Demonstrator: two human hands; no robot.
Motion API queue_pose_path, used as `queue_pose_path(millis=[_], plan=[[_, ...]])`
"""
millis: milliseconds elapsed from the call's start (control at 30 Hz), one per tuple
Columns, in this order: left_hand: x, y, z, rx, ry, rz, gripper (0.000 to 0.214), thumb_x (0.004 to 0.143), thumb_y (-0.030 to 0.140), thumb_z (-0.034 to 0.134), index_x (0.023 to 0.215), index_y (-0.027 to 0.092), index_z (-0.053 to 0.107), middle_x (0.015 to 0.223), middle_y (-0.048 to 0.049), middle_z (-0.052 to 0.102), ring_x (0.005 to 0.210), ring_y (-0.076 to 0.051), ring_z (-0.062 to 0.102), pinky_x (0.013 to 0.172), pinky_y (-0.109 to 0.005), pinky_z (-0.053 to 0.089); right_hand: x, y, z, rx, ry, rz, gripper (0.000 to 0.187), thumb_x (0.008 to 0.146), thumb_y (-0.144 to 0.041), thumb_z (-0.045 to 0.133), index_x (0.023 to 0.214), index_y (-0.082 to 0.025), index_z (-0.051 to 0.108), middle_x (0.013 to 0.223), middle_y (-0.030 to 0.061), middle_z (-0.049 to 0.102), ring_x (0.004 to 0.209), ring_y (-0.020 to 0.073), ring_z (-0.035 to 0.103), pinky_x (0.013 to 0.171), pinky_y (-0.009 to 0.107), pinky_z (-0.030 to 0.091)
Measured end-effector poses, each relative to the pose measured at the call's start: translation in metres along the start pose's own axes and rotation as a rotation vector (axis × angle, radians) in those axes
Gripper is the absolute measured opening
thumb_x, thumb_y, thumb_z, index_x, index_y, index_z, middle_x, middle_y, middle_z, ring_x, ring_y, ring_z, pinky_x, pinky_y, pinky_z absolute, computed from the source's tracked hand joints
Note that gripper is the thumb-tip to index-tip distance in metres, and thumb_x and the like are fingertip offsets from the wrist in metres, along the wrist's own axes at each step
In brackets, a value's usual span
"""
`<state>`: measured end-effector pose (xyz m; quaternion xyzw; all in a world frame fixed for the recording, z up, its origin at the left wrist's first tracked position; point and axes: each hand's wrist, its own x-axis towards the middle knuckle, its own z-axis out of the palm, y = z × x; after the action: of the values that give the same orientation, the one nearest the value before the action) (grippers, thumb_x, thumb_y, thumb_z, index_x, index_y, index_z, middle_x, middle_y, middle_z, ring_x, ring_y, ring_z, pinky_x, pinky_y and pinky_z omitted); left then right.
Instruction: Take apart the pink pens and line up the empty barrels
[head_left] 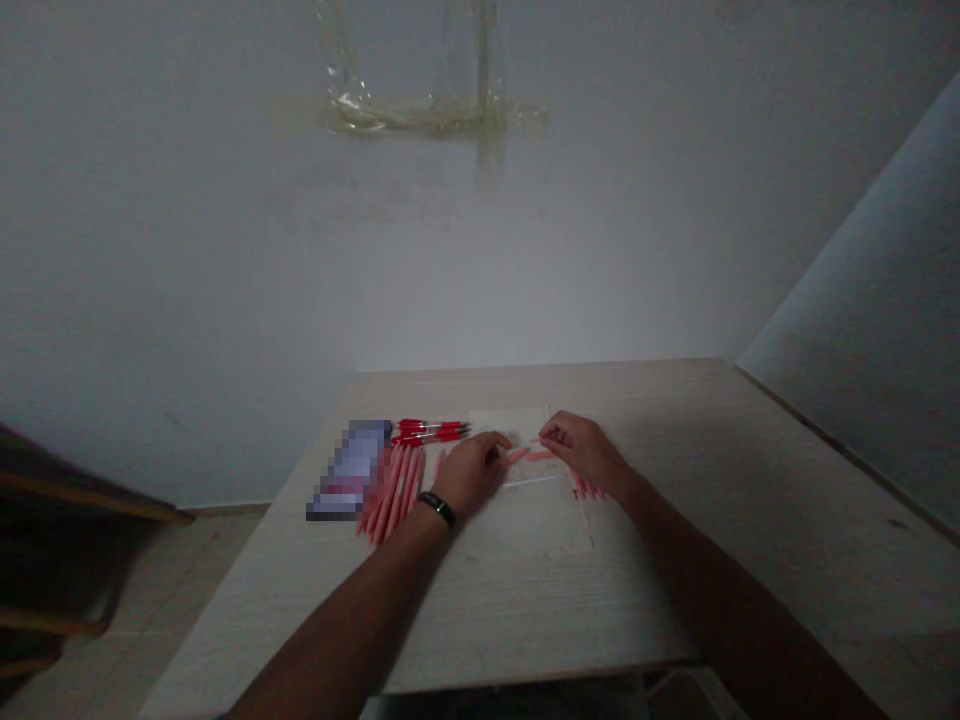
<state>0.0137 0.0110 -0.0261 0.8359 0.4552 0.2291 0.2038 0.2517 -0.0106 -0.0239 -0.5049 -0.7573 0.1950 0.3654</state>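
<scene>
My left hand (472, 470), with a dark band on its wrist, is closed on a short pink pen part (517, 455) that sticks out past its fingertips. To its right, my right hand (576, 440) pinches a small, thin pink piece (535, 440), too small to name. Between the hands a pink pen barrel (541, 456) lies on a pale sheet (525, 525). A thin white stick (531, 482), like a refill, rests just below it. Several pink pieces (589, 488) show partly from under my right hand.
A row of pink pen barrels (396, 492) lies left of my left hand. Several red pens (431, 432) are above them. A blurred-out phone-like rectangle (349, 470) is at the table's left. The wooden table (600, 620) meets a wall (540, 270) behind.
</scene>
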Motion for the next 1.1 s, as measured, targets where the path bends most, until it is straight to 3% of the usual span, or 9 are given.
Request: queue_pose_path(millis=[333, 467, 567, 767, 967, 1100], plan=[[-0.001, 0.008, -0.002, -0.114, 0.026, 0.078, 0.031, 0.082, 0.014, 0.066, 0.111, 0.024, 0.068, 0.088, -0.0006, 0.069, 0.077, -0.015, 0.06, 0.072, -0.026, 0.043, 0.002, -0.002, 0.002, -0.002, -0.001, -0.054, 0.008, 0.088, -0.025, 0.062, 0.087, -0.018, 0.066, 0.082, 0.0018, 0.064, 0.073, 0.0135, 0.059, 0.069, 0.025, 0.045], [-0.002, 0.011, -0.003, -0.148, 0.006, 0.118, 0.033, 0.082, 0.012, 0.064, 0.113, 0.023, 0.067, 0.09, -0.0014, 0.068, 0.079, -0.015, 0.06, 0.072, -0.026, 0.044, -0.001, -0.006, 0.006, 0.078, -0.077, 0.0, 0.021, 0.091, -0.024, 0.056, 0.109, -0.021, 0.067, 0.096, 0.0039, 0.07, 0.075, 0.0138, 0.063, 0.068, 0.025, 0.049], [-0.002, 0.012, -0.003, -0.174, 0.011, 0.12, 0.037, 0.082, 0.01, 0.061, 0.116, 0.023, 0.065, 0.09, -0.0016, 0.068, 0.079, -0.015, 0.06, 0.073, -0.026, 0.044, -0.001, -0.006, 0.006, 0.115, -0.062, 0.028, 0.03, 0.092, -0.024, 0.053, 0.12, -0.021, 0.063, 0.103, 0.0057, 0.071, 0.076, 0.0141, 0.066, 0.068, 0.025, 0.051], [0.002, 0.008, -0.004, -0.239, 0.072, 0.089, 0.038, 0.083, 0.011, 0.059, 0.12, 0.02, 0.06, 0.088, -0.0018, 0.067, 0.078, -0.014, 0.059, 0.073, -0.025, 0.045, 0.0, -0.002, -0.001, 0.007, 0.028, 0.003, 0.023, 0.09, -0.023, 0.055, 0.11, -0.02, 0.066, 0.092, 0.0051, 0.07, 0.078, 0.0154, 0.065, 0.073, 0.027, 0.051], [0.004, 0.004, -0.003, -0.28, 0.121, 0.114, 0.038, 0.084, 0.014, 0.057, 0.121, 0.019, 0.052, 0.087, -0.0015, 0.065, 0.076, -0.014, 0.059, 0.07, -0.024, 0.045, -0.001, -0.003, -0.002, -0.036, -0.027, -0.04, 0.014, 0.088, -0.02, 0.057, 0.098, -0.019, 0.068, 0.087, 0.0026, 0.067, 0.073, 0.013, 0.063, 0.067, 0.023, 0.048], [0.004, 0.002, -0.002, -0.249, 0.103, 0.086, 0.036, 0.083, 0.014, 0.057, 0.119, 0.02, 0.052, 0.082, 0.0005, 0.065, 0.069, -0.012, 0.057, 0.064, -0.023, 0.042, -0.002, -0.007, -0.008, -0.072, -0.135, -0.052, 0.01, 0.088, -0.02, 0.059, 0.087, -0.018, 0.068, 0.083, 0.0016, 0.065, 0.07, 0.0118, 0.061, 0.065, 0.022, 0.045]])
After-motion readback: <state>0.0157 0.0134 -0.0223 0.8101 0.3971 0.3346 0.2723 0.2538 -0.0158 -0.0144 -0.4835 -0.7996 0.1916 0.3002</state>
